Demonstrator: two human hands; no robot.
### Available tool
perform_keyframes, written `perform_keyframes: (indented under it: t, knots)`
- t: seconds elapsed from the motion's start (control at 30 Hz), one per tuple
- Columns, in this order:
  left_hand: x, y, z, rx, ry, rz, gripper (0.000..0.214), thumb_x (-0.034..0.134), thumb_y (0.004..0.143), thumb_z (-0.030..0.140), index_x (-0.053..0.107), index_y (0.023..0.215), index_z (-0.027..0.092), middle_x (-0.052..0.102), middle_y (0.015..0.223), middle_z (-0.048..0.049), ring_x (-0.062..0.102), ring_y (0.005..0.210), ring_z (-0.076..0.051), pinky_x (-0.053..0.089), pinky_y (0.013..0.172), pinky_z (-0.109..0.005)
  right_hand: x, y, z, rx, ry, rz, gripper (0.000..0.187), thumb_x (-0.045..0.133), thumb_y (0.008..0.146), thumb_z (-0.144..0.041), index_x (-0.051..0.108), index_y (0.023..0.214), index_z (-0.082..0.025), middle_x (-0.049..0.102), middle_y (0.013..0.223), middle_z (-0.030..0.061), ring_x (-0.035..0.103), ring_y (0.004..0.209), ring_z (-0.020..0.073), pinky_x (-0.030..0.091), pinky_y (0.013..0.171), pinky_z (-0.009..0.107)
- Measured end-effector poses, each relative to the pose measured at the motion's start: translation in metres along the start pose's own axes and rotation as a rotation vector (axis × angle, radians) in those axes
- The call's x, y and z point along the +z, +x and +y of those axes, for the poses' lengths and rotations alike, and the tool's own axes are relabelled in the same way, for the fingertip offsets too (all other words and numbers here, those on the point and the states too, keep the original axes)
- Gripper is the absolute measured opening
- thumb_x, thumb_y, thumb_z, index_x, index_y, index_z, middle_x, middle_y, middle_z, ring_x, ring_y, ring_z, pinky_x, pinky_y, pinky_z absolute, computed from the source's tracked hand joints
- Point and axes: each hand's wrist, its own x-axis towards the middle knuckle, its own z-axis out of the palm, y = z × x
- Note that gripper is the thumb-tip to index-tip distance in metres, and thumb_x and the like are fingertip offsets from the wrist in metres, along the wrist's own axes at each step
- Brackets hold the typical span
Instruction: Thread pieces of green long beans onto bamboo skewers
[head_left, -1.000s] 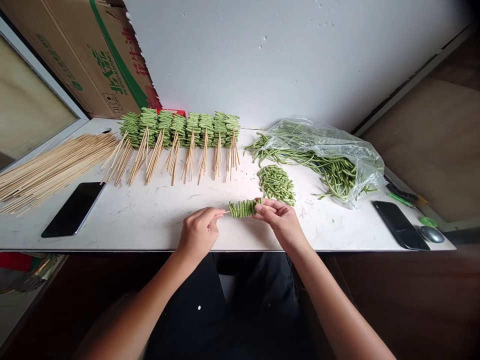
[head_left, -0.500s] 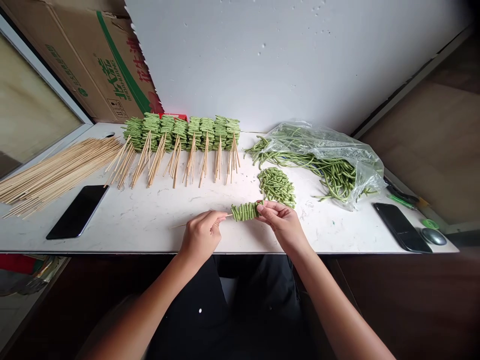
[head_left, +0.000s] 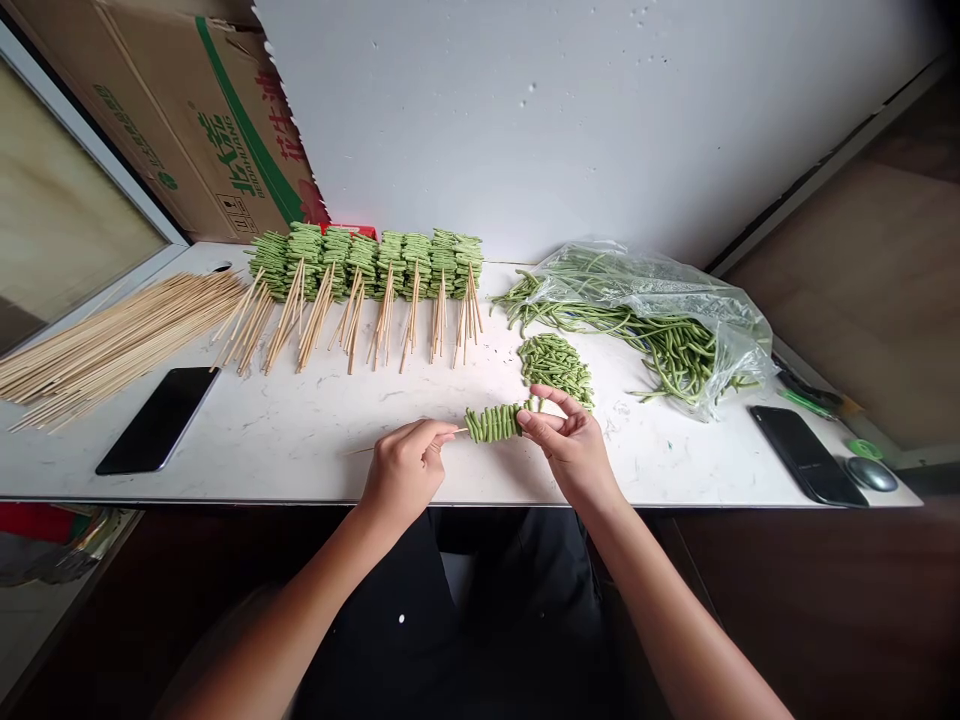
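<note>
My left hand (head_left: 405, 470) grips a thin bamboo skewer (head_left: 390, 440) near the table's front edge, with its tail pointing left. A tight row of folded green beans (head_left: 493, 423) is threaded on the skewer's far part. My right hand (head_left: 570, 445) pinches the right end of that row, its fingertips against the beans and its upper finger lifted. A loose pile of cut green beans (head_left: 555, 368) lies just beyond my right hand, not touching it.
Finished bean skewers (head_left: 367, 265) stand in a row along the wall, beside a bundle of bare skewers (head_left: 112, 345). A plastic bag of long beans (head_left: 660, 320) lies at right. Phones (head_left: 157, 420) (head_left: 806, 455) lie at both sides. A cardboard box (head_left: 202, 130) stands behind.
My right hand's upper finger has lifted off the beans, and the hand has shifted slightly right along the row. The view has drifted a little. My left hand's grip looks unchanged.
</note>
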Motion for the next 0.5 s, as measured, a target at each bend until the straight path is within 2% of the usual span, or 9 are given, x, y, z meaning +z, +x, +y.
perform_keyframes:
  t: [0.13,0.27,0.4,0.5]
  knots:
    - [-0.0011,0.0006,0.0005,-0.019,-0.008,-0.001,0.029,0.054,0.093,0.000,0.076,0.094,0.020,0.083,0.089,-0.0017,0.081,0.081,-0.018,0.064,0.070,-0.024,0.0007,-0.0005,0.0005,-0.020,0.013,0.001,0.058,0.097,0.069,-0.035,0.065,0.118,-0.027,0.082,0.078,0.0000,0.074,0.073,0.0166,0.058,0.086,0.034]
    - [-0.0015,0.0004,-0.0008,-0.039,0.003,-0.010,0.027,0.056,0.093,0.002,0.076,0.095,0.020,0.083,0.090,-0.0019,0.081,0.083,-0.018,0.064,0.071,-0.024,0.0031,0.0003,-0.0001,0.019,0.024,-0.001,0.059,0.098,0.068,-0.037,0.067,0.117,-0.026,0.080,0.075,-0.0018,0.072,0.073,0.0150,0.058,0.083,0.031]
    - [-0.0020,0.0015,-0.0016,-0.070,0.001,-0.015,0.025,0.057,0.095,0.005,0.077,0.096,0.020,0.083,0.091,-0.0018,0.081,0.083,-0.018,0.063,0.072,-0.024,0.0039,0.0031,-0.0025,0.063,0.063,-0.002,0.054,0.096,0.070,-0.044,0.075,0.114,-0.023,0.075,0.075,-0.0019,0.070,0.074,0.0147,0.061,0.088,0.033]
    - [-0.0027,0.0032,-0.0023,-0.085,-0.002,-0.013,0.024,0.057,0.096,0.007,0.077,0.097,0.021,0.083,0.092,-0.0019,0.081,0.083,-0.018,0.063,0.073,-0.025,0.0038,0.0043,-0.0044,0.081,0.110,-0.012,0.044,0.092,0.074,-0.051,0.079,0.104,-0.022,0.074,0.077,0.0002,0.072,0.077,0.0168,0.062,0.093,0.037]
